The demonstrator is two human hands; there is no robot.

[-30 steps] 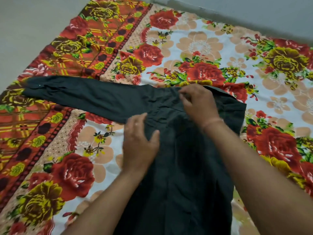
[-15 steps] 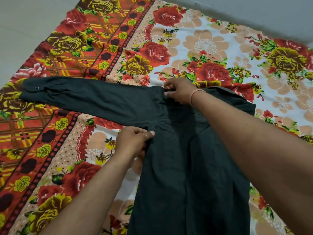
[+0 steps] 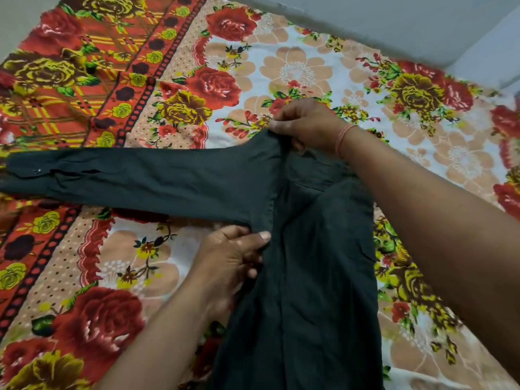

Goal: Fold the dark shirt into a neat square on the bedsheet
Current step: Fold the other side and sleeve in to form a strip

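Note:
The dark shirt [image 3: 315,277] lies on the floral bedsheet [image 3: 295,66], its body folded narrow and running toward me. One long sleeve [image 3: 140,181] stretches flat to the left, cuff button showing at the far left. My right hand [image 3: 306,123], with a pink thread at the wrist, pinches the shoulder at the top of the sleeve. My left hand [image 3: 230,254] grips the shirt's edge at the underarm, thumb on top of the cloth. My right forearm hides part of the shirt's right side.
The bedsheet has a red and orange checked border [image 3: 70,80] on the left and a white rose-patterned middle. Bare grey floor [image 3: 394,21] lies beyond its far edge. A pale surface [image 3: 495,60] shows at the upper right.
Both hands slid left from the shirt's chest to the sleeve seam. The right hand now pinches the shoulder and the left hand has closed on the underarm edge.

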